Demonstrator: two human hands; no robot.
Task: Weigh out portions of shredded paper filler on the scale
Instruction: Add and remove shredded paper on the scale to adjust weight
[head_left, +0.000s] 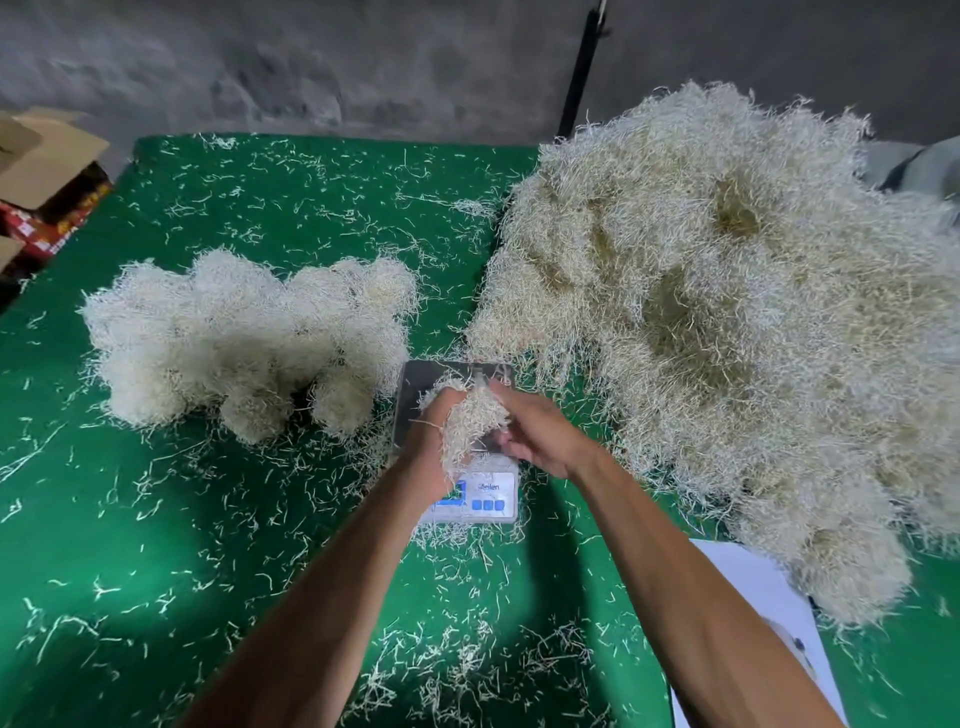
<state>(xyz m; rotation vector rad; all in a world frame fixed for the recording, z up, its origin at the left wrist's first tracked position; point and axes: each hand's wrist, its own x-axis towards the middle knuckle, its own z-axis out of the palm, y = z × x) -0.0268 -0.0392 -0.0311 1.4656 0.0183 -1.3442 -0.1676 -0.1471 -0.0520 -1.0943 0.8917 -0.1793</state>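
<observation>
Both hands' grip, left hand (434, 447) and right hand (535, 436), cups a clump of shredded paper (470, 415) above the scale (470, 499), apparently mid-weighing; next, likely adjusting the amount.

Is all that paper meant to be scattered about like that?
Loose shreds litter the whole green table, and some lie around the scale. The left hand blocks part of its display.
</observation>
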